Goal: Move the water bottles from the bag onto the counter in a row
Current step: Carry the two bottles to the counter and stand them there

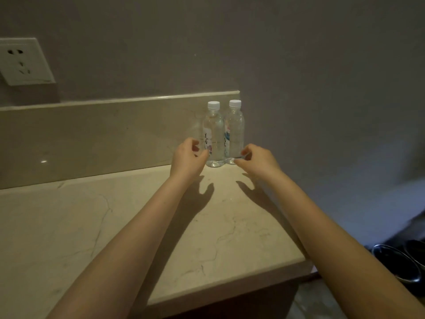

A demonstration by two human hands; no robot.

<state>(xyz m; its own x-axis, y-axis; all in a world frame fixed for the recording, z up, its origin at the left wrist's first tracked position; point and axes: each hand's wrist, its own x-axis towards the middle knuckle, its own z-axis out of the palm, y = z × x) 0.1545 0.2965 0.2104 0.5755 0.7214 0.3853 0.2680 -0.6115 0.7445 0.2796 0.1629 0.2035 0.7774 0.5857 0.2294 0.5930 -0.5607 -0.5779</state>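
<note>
Two clear water bottles with white caps stand upright and side by side at the back right of the marble counter [115,226], against the backsplash. The left bottle [215,132] carries a white label with writing, and the right bottle [235,132] has a blue and white label. My left hand [187,156] hovers just left of the left bottle's base, its fingers loosely curled and its thumb tip close to the label. Just right of the right bottle's base is my right hand [258,160], also loosely curled. Neither hand holds anything. No bag is in view.
The backsplash [103,132] runs along the counter's rear. A white wall socket [23,62] sits at the upper left. The counter ends at its right edge [305,256], and beyond and below it lie dark round metal pots [395,263].
</note>
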